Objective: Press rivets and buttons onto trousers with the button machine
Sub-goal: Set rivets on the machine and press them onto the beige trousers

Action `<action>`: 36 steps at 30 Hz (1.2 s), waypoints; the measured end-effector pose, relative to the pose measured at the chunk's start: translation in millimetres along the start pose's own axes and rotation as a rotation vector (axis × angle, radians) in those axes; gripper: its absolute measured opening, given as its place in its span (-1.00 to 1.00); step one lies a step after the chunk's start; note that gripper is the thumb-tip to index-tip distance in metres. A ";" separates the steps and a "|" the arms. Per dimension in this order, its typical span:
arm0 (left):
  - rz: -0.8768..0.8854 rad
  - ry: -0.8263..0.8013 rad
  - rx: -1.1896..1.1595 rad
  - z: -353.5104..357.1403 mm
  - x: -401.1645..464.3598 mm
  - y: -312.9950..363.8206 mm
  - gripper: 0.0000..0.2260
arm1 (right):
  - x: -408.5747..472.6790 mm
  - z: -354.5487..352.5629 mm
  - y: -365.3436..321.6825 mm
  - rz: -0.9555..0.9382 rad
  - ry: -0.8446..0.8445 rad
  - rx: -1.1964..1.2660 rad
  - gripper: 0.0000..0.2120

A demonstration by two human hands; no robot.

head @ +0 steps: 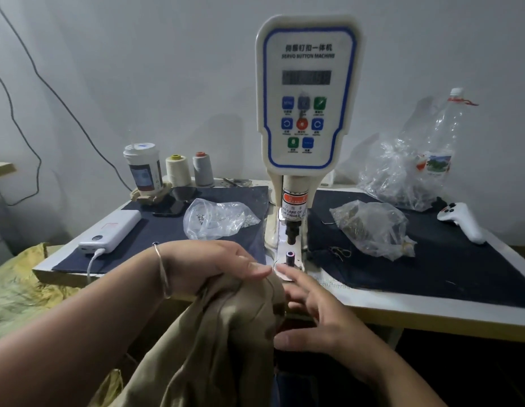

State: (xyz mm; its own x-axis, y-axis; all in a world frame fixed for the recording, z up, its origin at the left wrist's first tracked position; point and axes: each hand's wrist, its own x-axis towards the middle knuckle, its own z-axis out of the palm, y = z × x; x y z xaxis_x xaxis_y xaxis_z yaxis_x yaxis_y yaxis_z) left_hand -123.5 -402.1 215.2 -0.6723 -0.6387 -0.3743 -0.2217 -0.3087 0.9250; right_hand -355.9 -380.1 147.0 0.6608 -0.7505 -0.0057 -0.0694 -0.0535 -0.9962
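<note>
Button machine (307, 92): white servo unit standing at the far middle of the counter (431, 306), its control panel facing the viewer; its punch (292, 233) hangs above the lower die (290, 257), the two apart
Trousers (226, 333): tan cloth bunched at the near edge of the counter, just short of the lower die
Left hand (214, 265): fingers curled over the top of the trousers, gripping the cloth; a thin bracelet (163, 271) on the wrist
Right hand (317, 315): fingers spread and relaxed beside the trousers, thumb at the cloth's edge
Left of machine: clear plastic bag (217, 217), power bank (111, 232), two thread cones (190, 170), paper cup (143, 167)
Right of machine: filled plastic bags (376, 227), plastic bottle (440, 136), white controller (461, 221)
</note>
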 end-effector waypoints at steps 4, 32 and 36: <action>0.081 -0.040 0.005 12.5 -7.8 3.7 -0.70 | -10.1 -4.8 -7.6 0.108 -0.154 0.093 -0.71; 0.256 0.900 0.341 -29.8 85.6 -47.7 -0.55 | 69.8 -96.3 -4.3 0.304 0.665 -0.324 -0.57; 0.237 0.876 0.523 -38.3 94.1 -46.4 -0.58 | 72.5 -104.4 12.7 0.108 0.659 -0.751 -0.53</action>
State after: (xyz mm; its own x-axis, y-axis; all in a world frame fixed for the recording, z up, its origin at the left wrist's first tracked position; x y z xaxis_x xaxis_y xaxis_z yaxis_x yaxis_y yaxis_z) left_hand -149.5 -474.9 134.5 -0.0381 -0.9946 0.0968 -0.5696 0.1012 0.8157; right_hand -386.9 -504.0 143.1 0.0934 -0.9787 0.1830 -0.7085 -0.1945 -0.6784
